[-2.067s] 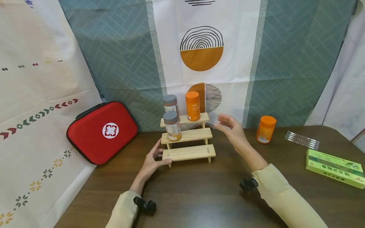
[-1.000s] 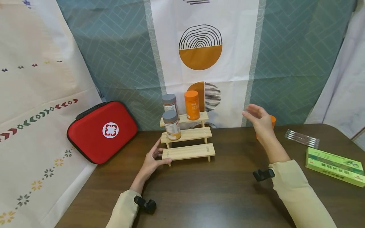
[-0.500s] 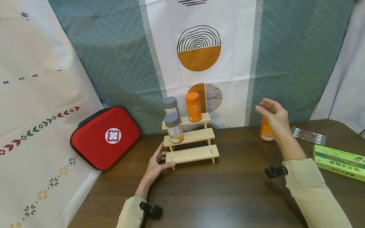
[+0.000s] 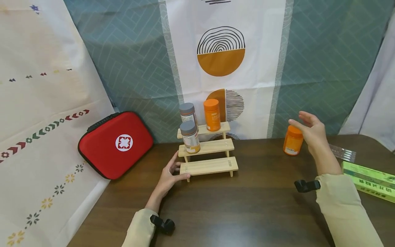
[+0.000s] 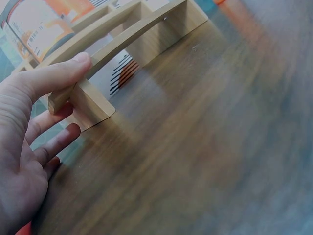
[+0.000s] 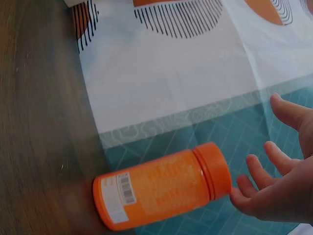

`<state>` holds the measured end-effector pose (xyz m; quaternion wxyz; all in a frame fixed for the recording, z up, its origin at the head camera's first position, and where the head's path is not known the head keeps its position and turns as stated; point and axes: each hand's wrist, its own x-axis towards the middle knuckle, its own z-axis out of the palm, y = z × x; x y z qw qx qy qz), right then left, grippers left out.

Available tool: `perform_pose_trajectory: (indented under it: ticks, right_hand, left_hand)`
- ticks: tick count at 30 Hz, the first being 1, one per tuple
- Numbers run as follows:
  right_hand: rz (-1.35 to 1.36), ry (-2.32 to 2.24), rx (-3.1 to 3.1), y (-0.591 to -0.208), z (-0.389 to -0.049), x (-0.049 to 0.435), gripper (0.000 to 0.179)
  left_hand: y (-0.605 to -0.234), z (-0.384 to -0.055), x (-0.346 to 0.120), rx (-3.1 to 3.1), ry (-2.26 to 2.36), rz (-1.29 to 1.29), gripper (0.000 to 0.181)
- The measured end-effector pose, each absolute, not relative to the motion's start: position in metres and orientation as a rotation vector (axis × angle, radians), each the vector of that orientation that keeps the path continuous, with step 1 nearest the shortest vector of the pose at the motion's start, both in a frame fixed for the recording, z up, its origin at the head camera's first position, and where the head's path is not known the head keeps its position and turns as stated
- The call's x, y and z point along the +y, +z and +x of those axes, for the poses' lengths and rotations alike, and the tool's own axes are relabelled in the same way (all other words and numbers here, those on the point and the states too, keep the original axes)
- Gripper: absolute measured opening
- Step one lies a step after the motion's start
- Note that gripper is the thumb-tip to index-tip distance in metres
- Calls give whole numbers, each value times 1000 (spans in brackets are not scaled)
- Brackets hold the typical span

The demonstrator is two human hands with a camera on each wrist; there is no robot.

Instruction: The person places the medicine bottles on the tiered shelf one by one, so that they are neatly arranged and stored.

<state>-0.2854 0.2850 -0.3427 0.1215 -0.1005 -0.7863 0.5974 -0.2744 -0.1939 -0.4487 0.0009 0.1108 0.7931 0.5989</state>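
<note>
My left hand (image 4: 167,179) pinches the left end of the lowest step of a three-tier wooden display stand (image 4: 210,166). In the left wrist view the thumb (image 5: 61,76) lies on top of the board and a finger is under it. On the top step are a grey-capped bottle (image 4: 188,116) and an orange bottle (image 4: 212,115). A second grey-capped bottle (image 4: 190,138) stands on the middle step's left end. Off to the right, my right hand (image 4: 315,134) is spread beside another orange bottle (image 4: 292,144) upright on the table, holding nothing; whether it touches the cap I cannot tell.
A red first-aid case (image 4: 115,147) leans at the left against the cloth. Behind my right arm lie a clear pack of swabs (image 4: 345,153) and a green box (image 4: 370,180). A patterned cloth (image 4: 262,68) hangs behind the brown table (image 4: 234,212).
My right hand has moved from beside the stand rightward to the lone orange bottle. My left hand keeps its pinch on the stand. The head view has shifted slightly.
</note>
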Motion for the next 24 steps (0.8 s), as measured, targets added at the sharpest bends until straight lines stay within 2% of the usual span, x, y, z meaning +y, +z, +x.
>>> perform_pose_trajectory:
  ticks: [18, 24]
  right_hand:
    - [-352, 1751, -2388, -365, -293, 300, 92]
    - [-393, 1776, -2396, -371, -299, 303, 92]
  left_hand:
    - [-445, -276, -193, 2499, 1872, 320, 102]
    - [-450, -274, -194, 2542, 1866, 401, 103]
